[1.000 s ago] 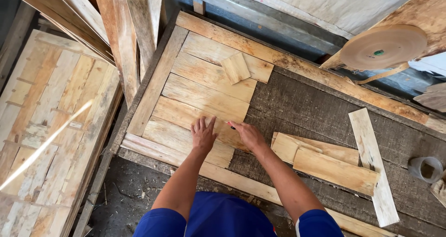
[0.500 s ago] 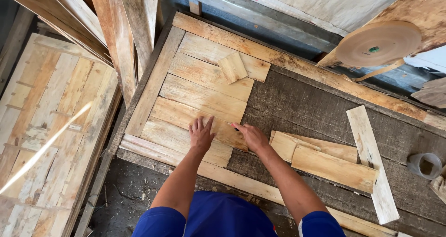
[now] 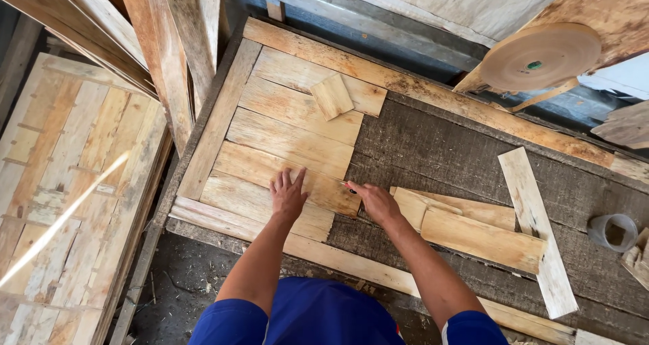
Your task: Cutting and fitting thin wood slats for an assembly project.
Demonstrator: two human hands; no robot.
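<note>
My left hand point(image 3: 288, 195) lies flat, fingers spread, on a short wooden slat point(image 3: 270, 172) laid inside a wooden frame point(image 3: 216, 125) on the workbench. My right hand point(image 3: 377, 201) is closed around a small red-tipped pencil-like tool point(image 3: 347, 188), its tip at the right end of that slat. Several more slats fill the frame's left part above and below. A small square offcut point(image 3: 331, 96) rests on the upper slats.
Loose boards point(image 3: 473, 230) lie right of my right hand, and a long pale strip point(image 3: 537, 226) stands beyond them. A grey cup point(image 3: 612, 231) sits at the right edge. A tape roll point(image 3: 539, 55) hangs upper right. A finished slat panel point(image 3: 67, 182) lies left; planks point(image 3: 155, 34) lean above.
Both hands stay on the same slat. My right hand has shifted slightly right along the slat's end.
</note>
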